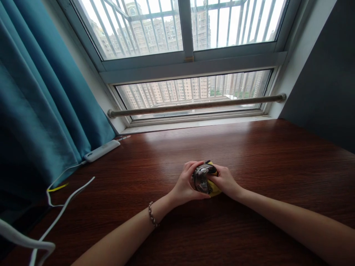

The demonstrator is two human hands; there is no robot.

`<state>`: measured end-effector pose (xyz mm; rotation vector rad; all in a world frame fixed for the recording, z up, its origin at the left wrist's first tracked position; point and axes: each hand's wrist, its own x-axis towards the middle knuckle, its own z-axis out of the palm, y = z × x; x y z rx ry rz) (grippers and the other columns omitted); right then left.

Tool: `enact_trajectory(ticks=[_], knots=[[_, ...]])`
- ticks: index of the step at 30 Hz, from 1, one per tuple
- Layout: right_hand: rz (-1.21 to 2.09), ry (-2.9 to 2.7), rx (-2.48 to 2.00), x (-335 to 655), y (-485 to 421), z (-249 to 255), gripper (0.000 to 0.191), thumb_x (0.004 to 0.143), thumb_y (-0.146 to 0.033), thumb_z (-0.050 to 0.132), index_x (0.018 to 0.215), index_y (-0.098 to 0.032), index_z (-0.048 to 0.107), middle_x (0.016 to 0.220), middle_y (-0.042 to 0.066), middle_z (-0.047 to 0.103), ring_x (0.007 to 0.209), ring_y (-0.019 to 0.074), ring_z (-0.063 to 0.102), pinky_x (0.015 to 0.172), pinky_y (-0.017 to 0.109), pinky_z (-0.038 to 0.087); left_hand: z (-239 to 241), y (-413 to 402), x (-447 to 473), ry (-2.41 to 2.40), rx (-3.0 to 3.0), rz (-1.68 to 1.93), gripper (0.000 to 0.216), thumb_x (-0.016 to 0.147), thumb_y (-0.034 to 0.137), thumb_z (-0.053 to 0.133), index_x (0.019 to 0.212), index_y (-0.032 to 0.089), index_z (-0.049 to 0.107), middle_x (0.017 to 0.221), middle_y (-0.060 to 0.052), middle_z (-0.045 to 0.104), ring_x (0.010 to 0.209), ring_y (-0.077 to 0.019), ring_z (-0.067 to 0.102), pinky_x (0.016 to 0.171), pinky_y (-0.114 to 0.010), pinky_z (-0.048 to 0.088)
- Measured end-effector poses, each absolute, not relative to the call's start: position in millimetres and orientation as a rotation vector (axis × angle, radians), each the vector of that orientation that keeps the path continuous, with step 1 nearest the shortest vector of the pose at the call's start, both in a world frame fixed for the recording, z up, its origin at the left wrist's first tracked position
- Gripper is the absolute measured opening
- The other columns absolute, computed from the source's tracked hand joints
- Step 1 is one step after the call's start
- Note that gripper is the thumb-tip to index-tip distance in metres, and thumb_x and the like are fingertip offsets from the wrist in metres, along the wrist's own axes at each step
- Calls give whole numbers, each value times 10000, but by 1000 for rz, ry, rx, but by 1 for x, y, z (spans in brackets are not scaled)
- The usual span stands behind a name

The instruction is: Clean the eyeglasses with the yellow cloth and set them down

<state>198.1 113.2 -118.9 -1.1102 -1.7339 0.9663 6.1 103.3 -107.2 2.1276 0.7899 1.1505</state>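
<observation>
Both hands meet over the wooden tabletop around a small, rounded yellow and black object with a shiny, see-through part (203,178). What kind of thing it is I cannot make out. My left hand (185,186), with a beaded bracelet (152,214) at its wrist, curves round the shiny side, thumb below and fingers above. On the yellow side, my right hand (225,181) grips with its thumb lying across the object. The fingers partly cover it, and its far side is hidden.
A dark red-brown wooden table (155,155) runs up to the window. On the left lie a white power strip (102,150), white cables (66,203) and a yellow strip (58,187). A blue curtain (50,81) hangs there. A metal bar (196,106) crosses the lower window.
</observation>
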Motion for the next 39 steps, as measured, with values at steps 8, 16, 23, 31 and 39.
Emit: enact_trajectory(ticks=[8,16,23,31,39], knots=[[957,-1667,-1075,198,111,-119,260,776,-313,603,967,-146,663,889,45,666,821,215,596,734,292,427,-109,98,5,752,1815,1109,913,538,265,884,1335,262,439,1304,-128,484,1212,-338,444,1049,-457,353],[960,-1627,-1100,196,111,-116,232,763,-324,592,877,-129,643,811,47,651,747,195,571,683,286,410,-112,105,2,820,1938,1096,843,587,361,862,1327,274,469,1358,-116,444,1266,-344,383,1095,-493,278],[962,-1606,-1134,196,112,-116,198,744,-313,573,783,-139,659,747,31,644,707,188,560,643,273,403,-112,103,7,773,2231,1194,954,603,392,851,1389,291,320,1343,-123,445,1222,-314,428,1075,-497,303],[952,-1686,-1107,199,113,-119,326,797,-442,604,935,-151,655,858,36,657,787,200,580,702,283,404,-109,102,3,926,2063,1047,914,563,434,862,1338,263,410,1252,-103,549,1150,-321,501,1113,-589,99],[927,-1710,-1146,198,115,-120,361,802,-507,601,845,-154,666,787,31,647,726,190,562,659,284,381,-112,111,-1,905,1976,1077,826,519,469,869,1238,204,558,1305,-121,504,1296,-347,319,1092,-516,246]])
